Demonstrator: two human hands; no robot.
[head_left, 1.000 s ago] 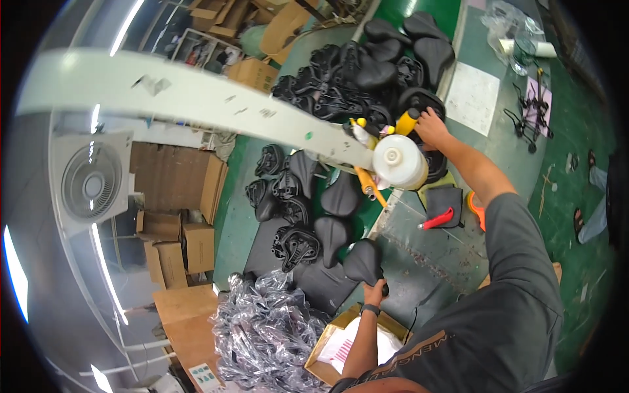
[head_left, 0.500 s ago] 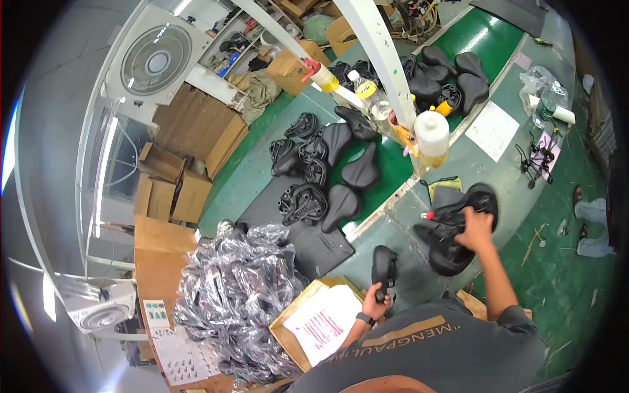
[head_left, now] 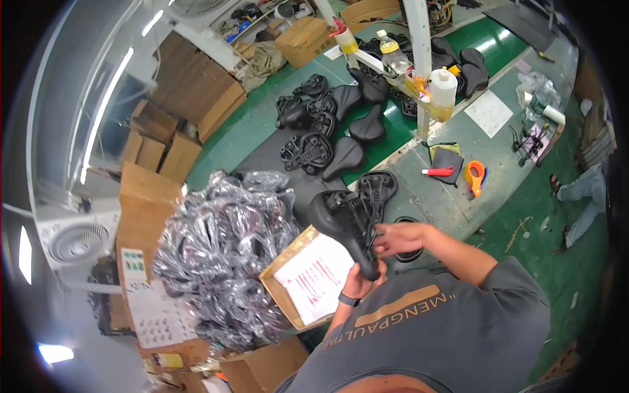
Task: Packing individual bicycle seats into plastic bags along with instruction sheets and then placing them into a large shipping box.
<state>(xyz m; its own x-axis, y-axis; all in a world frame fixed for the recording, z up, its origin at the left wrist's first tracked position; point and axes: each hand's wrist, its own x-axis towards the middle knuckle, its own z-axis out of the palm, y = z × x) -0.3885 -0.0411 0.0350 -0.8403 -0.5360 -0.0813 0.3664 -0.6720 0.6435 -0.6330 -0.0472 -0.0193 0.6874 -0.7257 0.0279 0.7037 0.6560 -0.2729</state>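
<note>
My left hand (head_left: 362,283) is closed round the narrow nose of a black bicycle saddle (head_left: 334,213), held tilted over the near edge of the bench. Beside that saddle is my right hand (head_left: 401,239), its fingers stretched toward the saddle's side; whether they touch it I cannot tell. A second black saddle (head_left: 383,188), underside showing, lies just behind the held one and is partly hidden by it. Under my right wrist a black ring-shaped part (head_left: 411,226) shows, mostly covered by the hand.
Several saddles (head_left: 308,150) lie farther back on the green bench. Left of me are a pile of plastic-wrapped items (head_left: 226,255) and a carton with a printed sheet (head_left: 311,278). To the right lie a red-handled tool (head_left: 439,171) and orange tape dispenser (head_left: 476,178). A white post (head_left: 422,72) rises beyond.
My right hand has moved left from the saddles at the bench's right side to beside my left hand. The saddle in my left hand has turned, and the tape dispenser is uncovered.
</note>
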